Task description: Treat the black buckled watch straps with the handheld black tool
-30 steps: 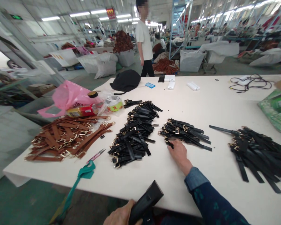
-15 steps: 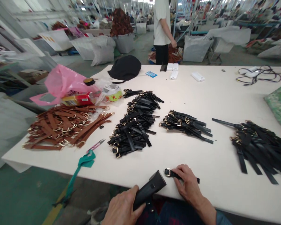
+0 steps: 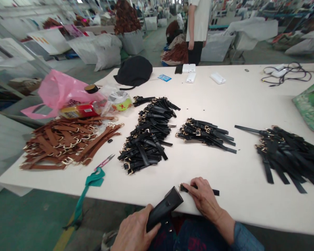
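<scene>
My left hand (image 3: 134,228) is wrapped around a black handheld tool (image 3: 165,208) with a wide, flat front end and a small switch on its side. Its exact kind I cannot make out. The tool's front end points up and right, just short of a black buckle strap (image 3: 216,192). On that strap my right hand (image 3: 202,197) rests with bent fingers, pinching it against the table near its gold buckle; the strap's middle is hidden beneath them. Further off lie a long heap of black buckle straps (image 3: 149,136) and a smaller pile of similar straps (image 3: 205,134).
At right lies another pile of black straps (image 3: 288,157). Brown straps (image 3: 60,141) with metal rings cover the left side, near pink-handled thread snips (image 3: 104,162). A pink bag (image 3: 60,90), a black cap (image 3: 134,71) and cables (image 3: 288,75) sit farther back. A person (image 3: 197,28) stands beyond.
The camera view has shifted slightly. My right forefinger now lies across the strap close to its buckle. Both hands keep their hold. The person beyond the table appears farther right.
</scene>
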Available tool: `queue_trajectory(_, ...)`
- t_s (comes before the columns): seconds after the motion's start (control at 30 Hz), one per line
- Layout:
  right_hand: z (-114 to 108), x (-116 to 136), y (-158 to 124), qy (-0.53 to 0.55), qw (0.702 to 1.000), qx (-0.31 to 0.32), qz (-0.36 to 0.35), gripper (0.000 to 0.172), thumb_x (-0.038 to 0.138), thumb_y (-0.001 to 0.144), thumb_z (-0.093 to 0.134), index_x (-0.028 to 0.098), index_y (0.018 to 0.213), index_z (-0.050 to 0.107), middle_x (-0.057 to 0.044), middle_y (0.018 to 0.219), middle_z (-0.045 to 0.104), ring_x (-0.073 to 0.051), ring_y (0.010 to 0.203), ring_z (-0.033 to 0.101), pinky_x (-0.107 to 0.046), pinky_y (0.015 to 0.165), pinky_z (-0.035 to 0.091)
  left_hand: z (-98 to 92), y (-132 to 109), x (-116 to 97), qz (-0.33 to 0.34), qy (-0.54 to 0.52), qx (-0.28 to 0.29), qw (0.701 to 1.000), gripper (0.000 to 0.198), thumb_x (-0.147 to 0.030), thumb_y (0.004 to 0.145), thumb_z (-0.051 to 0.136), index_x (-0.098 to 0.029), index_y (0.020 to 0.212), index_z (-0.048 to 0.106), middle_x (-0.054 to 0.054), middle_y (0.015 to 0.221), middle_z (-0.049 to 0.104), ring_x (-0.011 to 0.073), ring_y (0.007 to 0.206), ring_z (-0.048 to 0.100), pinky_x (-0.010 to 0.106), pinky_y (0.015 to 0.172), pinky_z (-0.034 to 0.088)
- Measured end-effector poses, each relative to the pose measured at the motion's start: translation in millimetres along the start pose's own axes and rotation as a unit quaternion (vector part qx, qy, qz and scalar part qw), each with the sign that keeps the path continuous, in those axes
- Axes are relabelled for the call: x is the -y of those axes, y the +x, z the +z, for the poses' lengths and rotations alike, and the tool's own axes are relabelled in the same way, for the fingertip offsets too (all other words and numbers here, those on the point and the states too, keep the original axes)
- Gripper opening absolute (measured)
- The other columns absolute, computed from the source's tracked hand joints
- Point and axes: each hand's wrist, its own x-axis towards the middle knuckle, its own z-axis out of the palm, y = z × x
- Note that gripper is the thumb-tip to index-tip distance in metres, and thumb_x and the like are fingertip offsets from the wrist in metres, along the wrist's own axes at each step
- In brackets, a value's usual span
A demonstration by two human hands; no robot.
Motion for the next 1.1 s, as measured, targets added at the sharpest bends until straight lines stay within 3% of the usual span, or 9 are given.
queue_trajectory(0.1, -4, -1, 6, -0.01, 0.999, 0.045, -0.011, 0.046, 0.011, 0.081, 0.048, 0.036, 0.12, 0.047, -0.005, 0.086, 0.052, -0.02, 0.08, 0.045, -0.034, 0.069, 0.034, -2.1, -2, -1, 0.006, -0.006, 0.006, 1.0, 0.041, -0.043, 0.077, 0.045, -0.024, 0.113, 0.048, 0.004, 0.1, 0.064, 0.0204, 0.093, 0.058, 0.03, 0.08, 0.04)
queue_trajectory(0.2, -8, -5, 8, 0.015, 0.998, 0.061, -0.009, 0.05, 0.014, 0.08, 0.05, 0.031, 0.126, 0.041, -0.006, 0.089, 0.054, -0.021, 0.083, 0.046, -0.036, 0.071, 0.037, -6.1, -1, -7, 0.011, 0.002, 0.002, 1.0, 0.04, -0.042, 0.078, 0.044, -0.025, 0.113, 0.046, 0.004, 0.099, 0.064, 0.0205, 0.092, 0.058, 0.031, 0.081, 0.04)
queue_trajectory(0.37, -7, -15, 0, 0.11, 0.994, -0.005, 0.011, 0.041, 0.021, 0.079, 0.054, 0.022, 0.119, 0.046, -0.009, 0.099, 0.053, -0.023, 0.09, 0.047, -0.041, 0.078, 0.042, -17.8, 12, -24, 0.048, 0.031, 0.015, 0.998, 0.036, -0.041, 0.08, 0.04, -0.024, 0.111, 0.045, 0.005, 0.097, 0.064, 0.0217, 0.091, 0.058, 0.032, 0.078, 0.04)
queue_trajectory(0.5, -7, -18, -7, 0.131, 0.989, -0.055, 0.034, 0.026, 0.023, 0.079, 0.054, 0.022, 0.106, 0.054, -0.008, 0.094, 0.054, -0.023, 0.087, 0.049, -0.04, 0.074, 0.044, -24.8, 26, -34, 0.068, 0.08, 0.023, 0.994, 0.036, -0.039, 0.079, 0.039, -0.021, 0.11, 0.045, 0.007, 0.092, 0.064, 0.0234, 0.088, 0.059, 0.033, 0.074, 0.041)
queue_trajectory(0.87, -12, -26, -20, 0.097, 0.994, -0.03, 0.046, 0.031, 0.02, 0.08, 0.051, 0.022, 0.111, 0.053, -0.008, 0.092, 0.054, -0.022, 0.086, 0.048, -0.04, 0.075, 0.042, -37.2, 33, -45, 0.08, 0.141, 0.043, 0.986, 0.03, -0.038, 0.078, 0.038, -0.021, 0.101, 0.048, 0.006, 0.087, 0.064, 0.0229, 0.083, 0.059, 0.033, 0.069, 0.041)
queue_trajectory(1.1, -12, -26, -18, 0.128, 0.988, -0.054, 0.066, 0.027, 0.019, 0.078, 0.055, 0.021, 0.105, 0.055, -0.007, 0.088, 0.056, -0.022, 0.085, 0.049, -0.04, 0.076, 0.043, -48.6, 48, -73, 0.098, 0.179, 0.045, 0.978, 0.028, -0.034, 0.077, 0.038, -0.02, 0.1, 0.049, 0.007, 0.086, 0.065, 0.0227, 0.084, 0.06, 0.034, 0.071, 0.041)
